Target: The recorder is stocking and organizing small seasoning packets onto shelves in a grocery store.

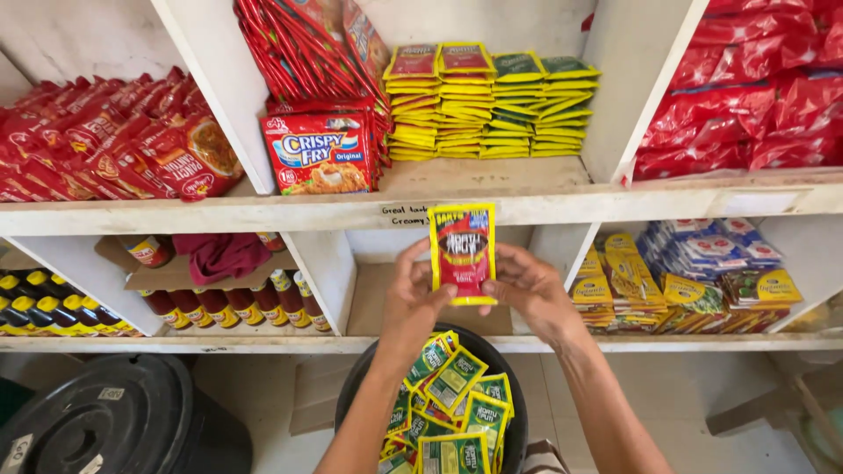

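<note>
Holding a flat red and yellow sachet upright between them, both hands work just in front of the white shelf edge. The left hand is half curled, its thumb and fingertips pinching the sachet's lower left edge; the right hand is looser, fingers spread and slightly bent, gripping the lower right edge and corner from behind. The sachet is a thin rectangle of glossy foil-like plastic, with a bright yellow border, a red face and a crimped seal along the top, and it stands clear above both hands, its top overlapping the shelf edge. Directly below the wrists sits a round black bucket with a smooth rim, filled with a loose heap of green and yellow sachets of the same shape, lying tilted and overlapping. Behind the hands, the open compartment shows a bare board floor. On the shelf above, neat stacks of yellow sachets stand beside stacks of green-topped ones, with shiny red breading-mix packets to their left. Small bottles with yellow caps line the lower left compartment under a piece of cardboard and a crumpled maroon cloth. A black round lid lies at lower left.
</note>
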